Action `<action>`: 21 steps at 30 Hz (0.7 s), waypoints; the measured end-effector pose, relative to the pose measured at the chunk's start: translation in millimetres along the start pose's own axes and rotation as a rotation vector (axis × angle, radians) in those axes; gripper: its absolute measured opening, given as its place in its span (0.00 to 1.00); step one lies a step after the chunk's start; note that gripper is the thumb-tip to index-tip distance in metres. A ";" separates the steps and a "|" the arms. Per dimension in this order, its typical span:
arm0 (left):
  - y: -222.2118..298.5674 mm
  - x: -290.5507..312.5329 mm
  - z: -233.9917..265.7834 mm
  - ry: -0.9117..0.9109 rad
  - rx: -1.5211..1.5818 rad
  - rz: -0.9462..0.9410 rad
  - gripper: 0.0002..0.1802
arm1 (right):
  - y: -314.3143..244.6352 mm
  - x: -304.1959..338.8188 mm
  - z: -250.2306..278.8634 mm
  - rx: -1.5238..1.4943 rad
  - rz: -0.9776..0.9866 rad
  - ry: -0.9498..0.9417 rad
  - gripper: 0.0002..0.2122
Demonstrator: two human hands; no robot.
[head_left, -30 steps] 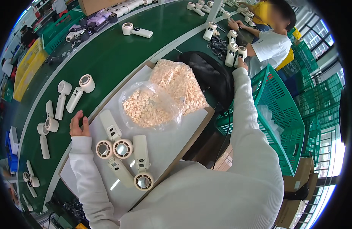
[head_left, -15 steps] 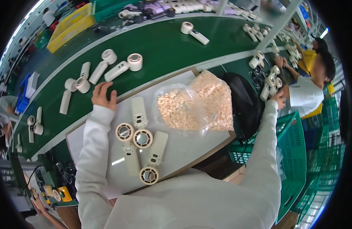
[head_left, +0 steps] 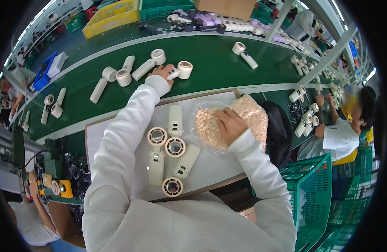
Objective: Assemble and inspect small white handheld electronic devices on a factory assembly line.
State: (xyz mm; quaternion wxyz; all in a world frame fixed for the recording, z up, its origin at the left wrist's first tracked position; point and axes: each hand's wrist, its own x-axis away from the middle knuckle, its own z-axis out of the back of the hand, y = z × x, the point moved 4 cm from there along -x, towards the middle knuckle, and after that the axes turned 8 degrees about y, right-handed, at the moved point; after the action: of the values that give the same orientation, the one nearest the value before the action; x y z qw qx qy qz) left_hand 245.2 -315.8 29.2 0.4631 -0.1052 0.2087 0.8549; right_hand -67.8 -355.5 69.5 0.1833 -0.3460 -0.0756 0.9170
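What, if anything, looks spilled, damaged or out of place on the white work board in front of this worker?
Nothing stands out. Three cream fan units lie on the board, the small parts stay inside their clear bag under the right hand, and the left hand reaches the belt.

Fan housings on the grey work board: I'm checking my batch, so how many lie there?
3. One fan housing lies on the left, one in the middle with its ring toward the person, one angled at the near edge. None looks hidden.

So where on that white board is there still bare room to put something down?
The white board is bare along its left side, beside the three fan units. The right part is crowded: the right hand rests on the bag of small parts. The left hand reaches the belt.
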 end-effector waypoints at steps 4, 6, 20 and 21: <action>-7.5 66.3 73.2 -0.141 0.502 0.084 0.33 | -6.9 -3.1 -20.6 0.084 0.076 -0.031 0.06; -35.3 119.4 100.0 -0.060 0.756 0.019 0.34 | -5.3 -3.3 -17.7 0.092 0.107 -0.035 0.05; -41.5 322.5 148.3 0.323 0.359 0.448 0.43 | -10.4 -6.0 -17.3 -0.133 -0.030 -0.001 0.00; -44.3 323.8 152.4 0.386 0.338 0.414 0.43 | -8.1 -11.1 -12.4 -0.250 -0.122 0.063 0.00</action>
State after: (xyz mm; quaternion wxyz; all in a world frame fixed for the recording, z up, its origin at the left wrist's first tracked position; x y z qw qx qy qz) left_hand 106.5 17.0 32.6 0.2425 -0.1422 0.4487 0.8483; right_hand -49.6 -352.2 69.1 0.1964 -0.3894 -0.2046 0.8763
